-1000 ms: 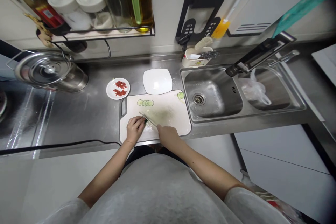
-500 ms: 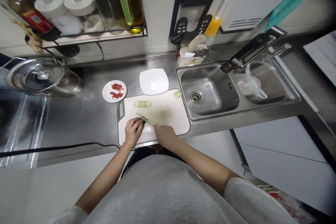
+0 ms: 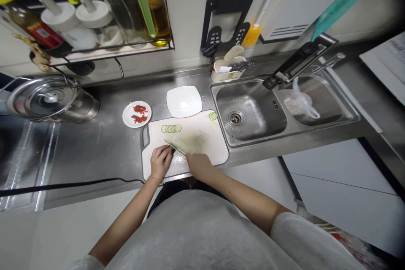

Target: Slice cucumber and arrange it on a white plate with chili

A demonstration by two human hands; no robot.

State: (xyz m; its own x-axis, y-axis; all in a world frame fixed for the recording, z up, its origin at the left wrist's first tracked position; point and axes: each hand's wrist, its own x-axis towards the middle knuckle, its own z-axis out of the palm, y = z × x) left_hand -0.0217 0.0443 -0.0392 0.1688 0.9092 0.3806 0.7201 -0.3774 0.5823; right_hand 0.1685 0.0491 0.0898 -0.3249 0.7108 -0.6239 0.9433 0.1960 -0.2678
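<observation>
A white cutting board [image 3: 202, 143] lies on the steel counter in front of me. My right hand [image 3: 198, 166] is closed round the handle of a knife [image 3: 175, 148], whose blade points left across the board. My left hand [image 3: 160, 161] has its fingers curled on a small dark green piece of cucumber [image 3: 173, 150] right at the blade. A short row of cucumber slices [image 3: 171, 128] sits at the board's far edge, and one more cucumber slice [image 3: 213, 116] lies at its far right corner.
A white square plate [image 3: 184, 101] and a small saucer of chopped red chilli [image 3: 137, 114] stand behind the board. The double sink [image 3: 253, 114] is to the right, a lidded steel pot [image 3: 50, 99] to the left. A black cable [image 3: 79, 183] runs along the counter's front edge.
The view has drifted slightly. Both hands stay on the board in much the same pose, with the knife still against the cucumber piece.
</observation>
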